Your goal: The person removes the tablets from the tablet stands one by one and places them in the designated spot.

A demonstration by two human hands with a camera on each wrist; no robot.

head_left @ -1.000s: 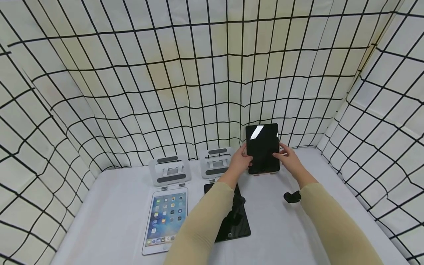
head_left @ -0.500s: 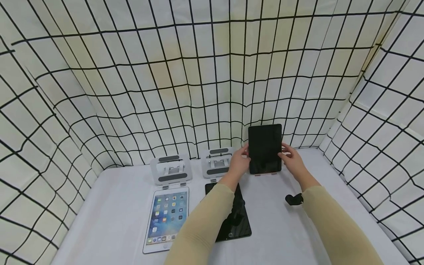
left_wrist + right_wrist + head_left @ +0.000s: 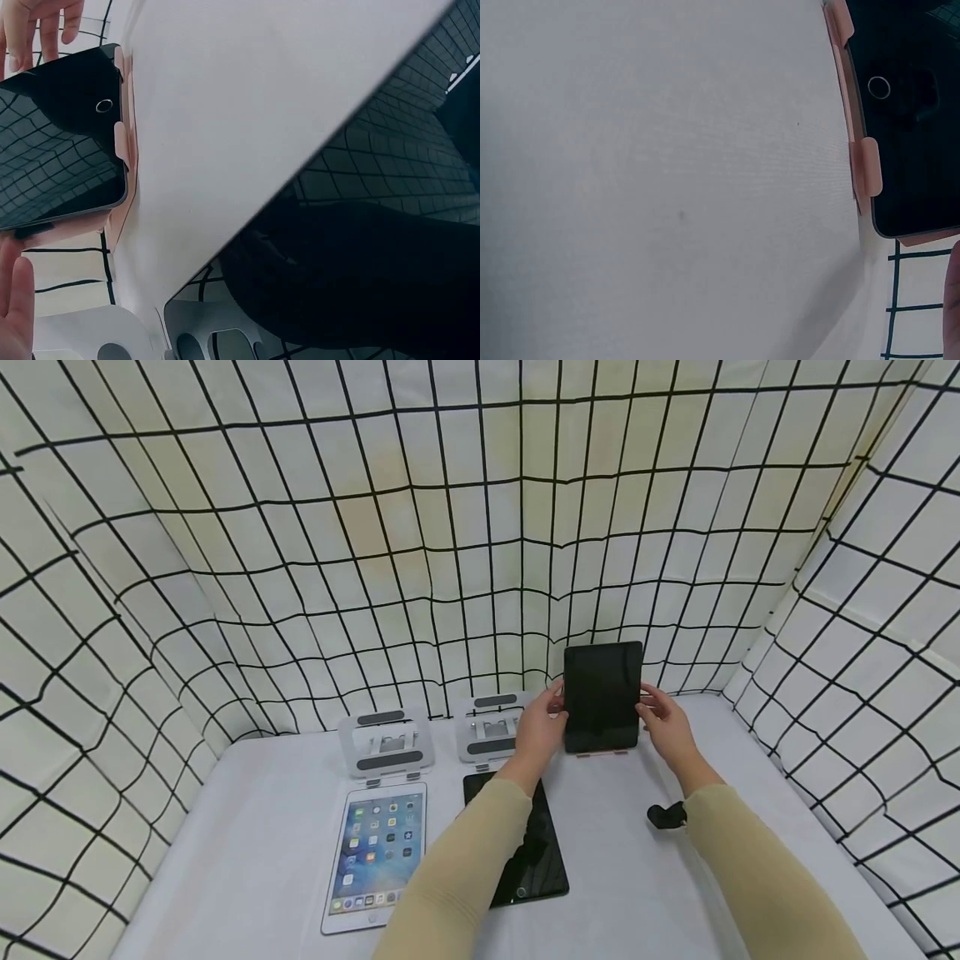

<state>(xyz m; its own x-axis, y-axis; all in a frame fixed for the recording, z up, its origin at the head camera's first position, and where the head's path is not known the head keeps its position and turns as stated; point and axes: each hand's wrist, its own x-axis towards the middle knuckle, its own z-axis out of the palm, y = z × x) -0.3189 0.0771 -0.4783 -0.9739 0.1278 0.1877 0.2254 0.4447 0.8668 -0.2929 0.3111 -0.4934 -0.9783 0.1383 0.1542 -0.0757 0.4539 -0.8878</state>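
Observation:
A black tablet (image 3: pixel 603 693) stands upright on a pink stand (image 3: pixel 867 166), its lower edge behind the stand's small lips. My left hand (image 3: pixel 537 727) holds the tablet's left edge, thumb at the front side. On the opposite edge, my right hand (image 3: pixel 667 727) grips with its thumb beside the screen's border. In the left wrist view, fingertips of both hands are right at the tablet's long edges. The screen is dark and the round home button shows at its lower end.
Two grey-white stands (image 3: pixel 386 745) sit at the back left. A white tablet (image 3: pixel 375 860) with lit icons lies before one; another black tablet (image 3: pixel 543 868) lies partly under my left sleeve. A small black object (image 3: pixel 666 815) is by the right sleeve. A grid-patterned wall (image 3: pixel 465 552) rises behind.
The upright tablet has shifted slightly to the right and the bright glare on its screen is gone. Both thumbs have drawn back from the screen to its side edges.

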